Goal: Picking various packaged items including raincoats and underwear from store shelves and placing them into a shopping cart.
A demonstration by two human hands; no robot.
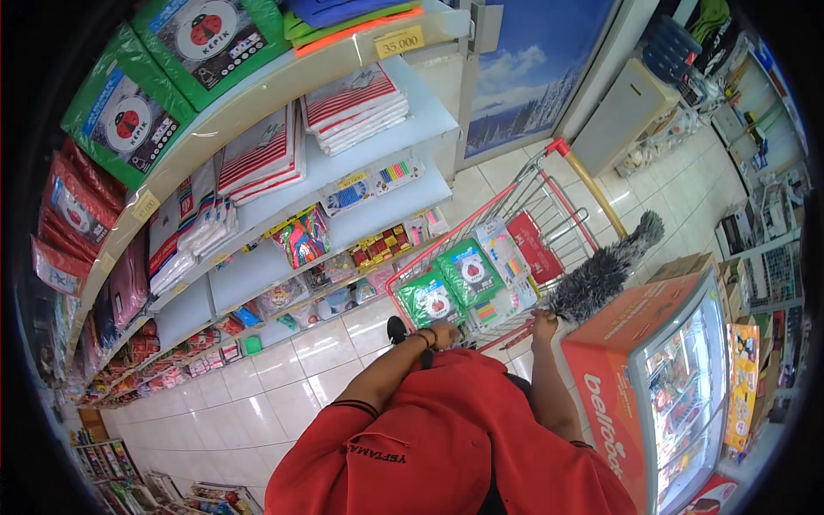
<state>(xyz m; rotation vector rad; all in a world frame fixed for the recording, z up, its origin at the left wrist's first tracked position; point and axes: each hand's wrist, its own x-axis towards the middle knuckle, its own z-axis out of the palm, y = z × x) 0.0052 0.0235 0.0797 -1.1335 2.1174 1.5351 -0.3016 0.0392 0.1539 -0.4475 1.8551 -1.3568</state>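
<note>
My right hand point(544, 323) grips the thin patterned handle of a duster; its fluffy grey head point(602, 267) points up and to the right beside the cart. At the near end of a wire shopping cart point(444, 238) with a red rim, my left hand point(443, 336) has its fingers curled over the edge, partly hidden by the wrist. Inside the cart lie a green plastic-wrapped pack point(471, 271) and a second green pack point(430, 300), both with a ladybug picture. Carded packs of coloured items point(505, 251) lie next to them.
Shelving point(257, 193) on the left holds wrapped bags and small packs. A lit orange display freezer point(618, 367) stands close on my right. Beyond the cart are a door with a snowy picture point(534, 77), a beige cabinet point(618, 116) and a blue water bottle point(671, 50). The floor is tiled.
</note>
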